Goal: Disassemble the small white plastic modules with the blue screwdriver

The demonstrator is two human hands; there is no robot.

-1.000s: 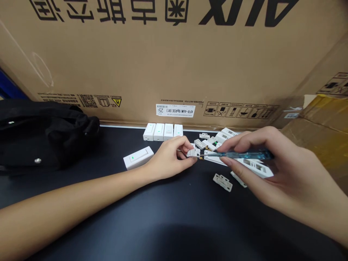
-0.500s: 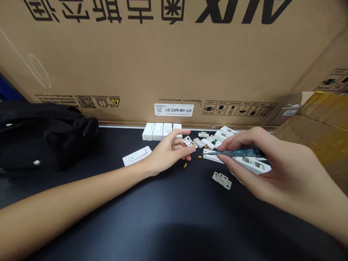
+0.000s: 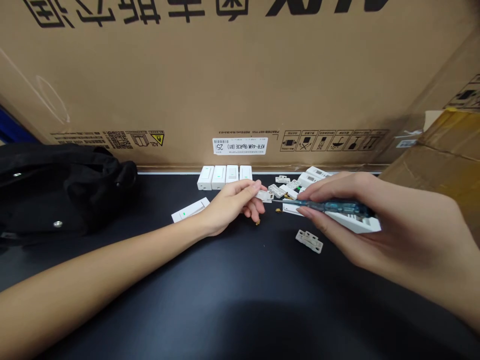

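Observation:
Between the thumb and fingers of my left hand (image 3: 234, 206) is a small white plastic piece (image 3: 265, 195). My right hand (image 3: 390, 225) grips a screwdriver with a translucent blue handle (image 3: 343, 207); its thin tip points left and reaches the right end of the white piece. Whether they touch is too small to tell. A white switch (image 3: 190, 210) lies beside my left wrist. Below the screwdriver, a loose whitish plastic part (image 3: 309, 241) rests on the dark table (image 3: 210, 310). Small brass bits (image 3: 278, 210) lie near the tip and under my left fingers.
Several white switches (image 3: 226, 177) stand in a row at the back. White housings (image 3: 314, 175) and small plastic parts (image 3: 277, 190) are heaped behind the screwdriver. A large cardboard box (image 3: 240, 75) walls the back, another box (image 3: 442, 165) is at right, and a black bag (image 3: 63, 190) lies left.
My left hand has tilted the white piece so it appears flatter. The screwdriver in my right hand has come closer to it, and the view has shifted slightly.

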